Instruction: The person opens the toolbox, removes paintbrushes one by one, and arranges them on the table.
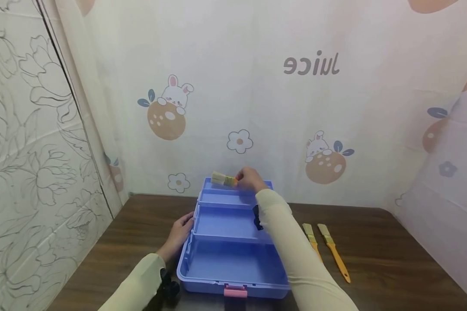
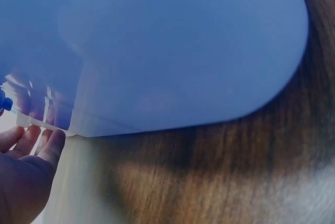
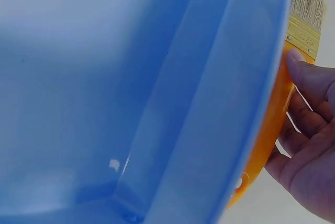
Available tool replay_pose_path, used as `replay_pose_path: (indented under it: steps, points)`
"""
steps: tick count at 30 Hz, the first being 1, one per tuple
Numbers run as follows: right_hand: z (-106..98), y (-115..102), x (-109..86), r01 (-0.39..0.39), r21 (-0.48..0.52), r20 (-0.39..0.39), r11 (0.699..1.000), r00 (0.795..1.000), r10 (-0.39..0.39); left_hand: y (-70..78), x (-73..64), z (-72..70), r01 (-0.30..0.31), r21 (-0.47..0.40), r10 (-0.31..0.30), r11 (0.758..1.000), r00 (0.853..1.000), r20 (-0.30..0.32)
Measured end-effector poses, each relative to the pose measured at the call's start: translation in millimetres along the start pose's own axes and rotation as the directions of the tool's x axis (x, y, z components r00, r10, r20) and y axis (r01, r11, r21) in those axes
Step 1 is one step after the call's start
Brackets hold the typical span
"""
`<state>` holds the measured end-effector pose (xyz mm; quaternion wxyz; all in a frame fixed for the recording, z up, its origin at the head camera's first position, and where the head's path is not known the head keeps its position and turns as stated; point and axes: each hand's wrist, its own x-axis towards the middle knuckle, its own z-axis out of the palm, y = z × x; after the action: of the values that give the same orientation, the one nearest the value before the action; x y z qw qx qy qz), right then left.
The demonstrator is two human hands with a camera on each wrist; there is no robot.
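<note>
A blue-purple toolbox (image 1: 202,287) stands open on the table, its tiered trays (image 1: 227,222) folded out toward the back. Over the rearmost tray, my right hand (image 1: 251,179) holds a flat paintbrush (image 1: 222,179) by its orange handle, bristles pointing left. In the right wrist view the thumb presses the handle just below the brass ferrule, and a tray wall hides part of that handle. My left hand (image 1: 180,234) rests against the left side of the trays. Its fingertips (image 2: 56,139) touch the box's side in the left wrist view, fingers fairly straight.
Two more paintbrushes with orange handles, a nearer one (image 1: 310,235) and an outer one (image 1: 336,255), lie right of the toolbox; my right sleeve partly covers the nearer. A pink latch (image 1: 235,291) is at the box's front. A printed curtain (image 1: 257,103) hangs behind the dark wooden table (image 1: 389,259).
</note>
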<state>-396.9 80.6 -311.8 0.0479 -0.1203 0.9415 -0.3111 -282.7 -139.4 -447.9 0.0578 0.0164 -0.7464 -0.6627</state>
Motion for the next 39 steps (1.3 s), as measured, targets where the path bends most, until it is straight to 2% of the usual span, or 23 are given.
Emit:
replay_pose_path:
  steps: [5, 6, 7, 12, 26, 34, 39]
  points:
    - [-5, 0, 2.3, 0.034, -0.011, -0.006, 0.999, 0.999, -0.034, 1.1, 0.0, -2.9, -0.001, 0.027, 0.002, 1.0, 1.0, -0.01]
    - [-7, -2, 0.3, 0.037, -0.004, -0.011, 0.999, 0.999, -0.037, 1.6, -0.4, -3.2, -0.003, 0.031, 0.003, 1.0, 1.0, -0.01]
    - [-8, -6, -3.8, 0.009, 0.002, -0.005, 1.0, 1.0, -0.009, 2.0, -0.7, -3.5, -0.004, 0.034, 0.004, 0.999, 1.0, -0.009]
    - [-16, -11, -17.1, 0.017, 0.026, -0.026, 1.0, 1.0, -0.016, 1.7, -0.8, -4.0, -0.003, 0.041, 0.003, 0.999, 1.0, -0.002]
    - [-35, 4, -27.4, 0.057, 0.045, -0.029, 0.997, 0.998, -0.055, 0.5, 0.6, 0.3, 0.011, 0.016, -0.012, 1.0, 1.0, 0.013]
    - [-43, 15, -33.8, 0.018, 0.128, -0.01, 0.992, 1.0, -0.017, -0.4, 0.0, -1.7, 0.012, 0.026, -0.013, 1.0, 1.0, 0.026]
    - [-49, 22, -37.5, -0.025, 0.134, -0.01, 0.991, 1.0, 0.027, 0.8, -0.4, -1.8, 0.017, 0.02, -0.018, 1.0, 0.999, 0.029]
